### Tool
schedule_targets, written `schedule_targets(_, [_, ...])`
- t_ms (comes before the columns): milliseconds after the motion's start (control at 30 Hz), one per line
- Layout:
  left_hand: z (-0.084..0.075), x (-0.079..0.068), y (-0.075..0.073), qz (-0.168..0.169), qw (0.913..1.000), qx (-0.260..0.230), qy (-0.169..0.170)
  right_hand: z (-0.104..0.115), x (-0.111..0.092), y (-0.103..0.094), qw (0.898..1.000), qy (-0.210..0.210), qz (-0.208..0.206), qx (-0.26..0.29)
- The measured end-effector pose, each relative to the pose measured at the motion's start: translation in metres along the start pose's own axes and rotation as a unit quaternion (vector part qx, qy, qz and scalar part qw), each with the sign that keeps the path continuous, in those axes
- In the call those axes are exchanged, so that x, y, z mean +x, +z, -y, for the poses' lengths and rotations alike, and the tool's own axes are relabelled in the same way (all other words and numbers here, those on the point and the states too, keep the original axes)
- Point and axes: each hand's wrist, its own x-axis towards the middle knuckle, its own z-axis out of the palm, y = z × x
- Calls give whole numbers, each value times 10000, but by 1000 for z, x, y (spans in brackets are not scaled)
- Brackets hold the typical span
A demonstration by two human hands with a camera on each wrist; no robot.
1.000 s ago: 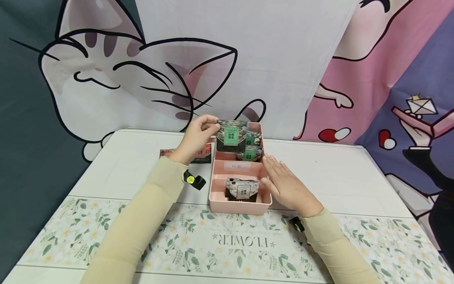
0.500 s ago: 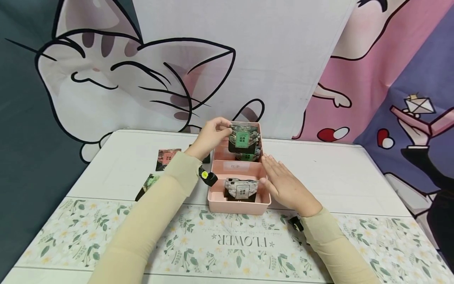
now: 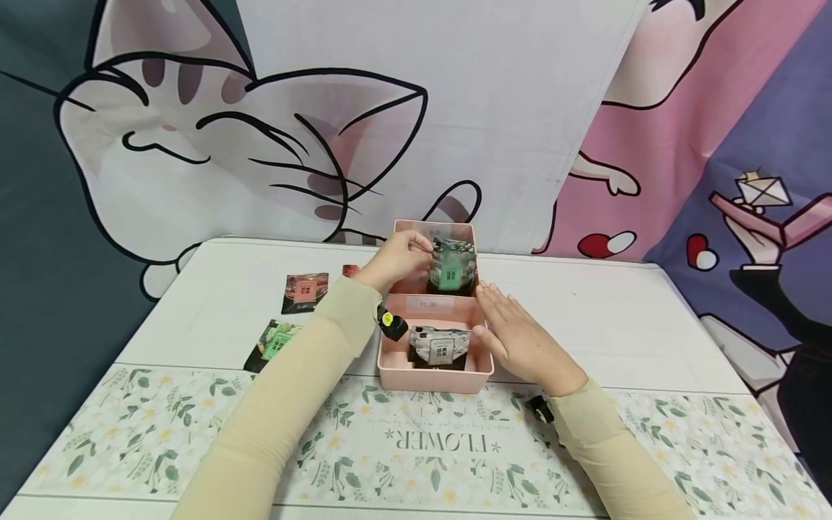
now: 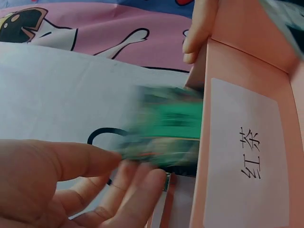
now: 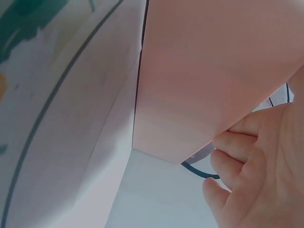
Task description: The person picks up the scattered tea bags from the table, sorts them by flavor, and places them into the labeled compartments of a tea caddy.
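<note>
A pink divided box stands on the table. In the head view, a green-labelled tea sachet leans in its back compartment. My left hand is at that sachet's upper left edge. In the left wrist view, the sachet is blurred while my left hand is sharp, thumb and fingers loosely bent beside its corner. My right hand lies with straight fingers along the box's right side; in the right wrist view those fingers rest at the box wall. A grey-white tea sachet stands in the front compartment.
Left of the box lie a red tea sachet and a green one, partly behind my left sleeve. Another red sachet shows a corner. Paper labels mark the box's compartment walls. A printed cloth hangs behind.
My left hand has moved right and slightly down, bringing the green-labelled sachet into the back compartment, where it sits lower relative to the fingers. My right hand has stayed at the box's side.
</note>
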Motion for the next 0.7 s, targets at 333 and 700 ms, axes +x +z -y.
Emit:
schedule_targets(333, [-3, -13, -9, 112, 9968, 699, 361, 0, 0, 0, 9999, -75, -77, -38])
schedule_targets(700, [-6, -43, -43, -24, 9876, 1150, 1072, -1, 0, 1, 10000, -39, -32, -8])
